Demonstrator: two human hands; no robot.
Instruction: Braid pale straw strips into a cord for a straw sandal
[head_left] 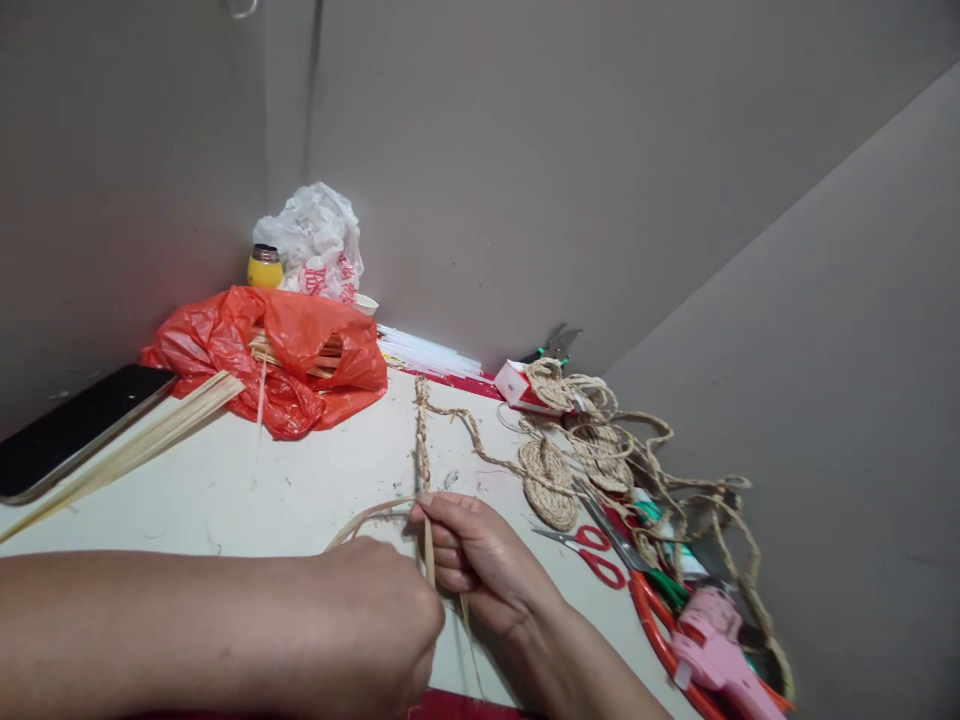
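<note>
Nearest, the left hand [375, 605] is curling, fingertips hidden, grip impossible to tell; the right hand [484, 555] is pinching a rough, braided straw cord [422, 440] stretching beyond its fingers, flat strands [429, 552] hanging nearer.

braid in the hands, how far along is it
A section of braid beyond the fingers already looks plaited. The right hand pinches its near end; the left hand is close by, its fingers hidden. The loose strands at the pinch still look unplaited, and more straw lies by the phone. The finished length can't be told.
</note>
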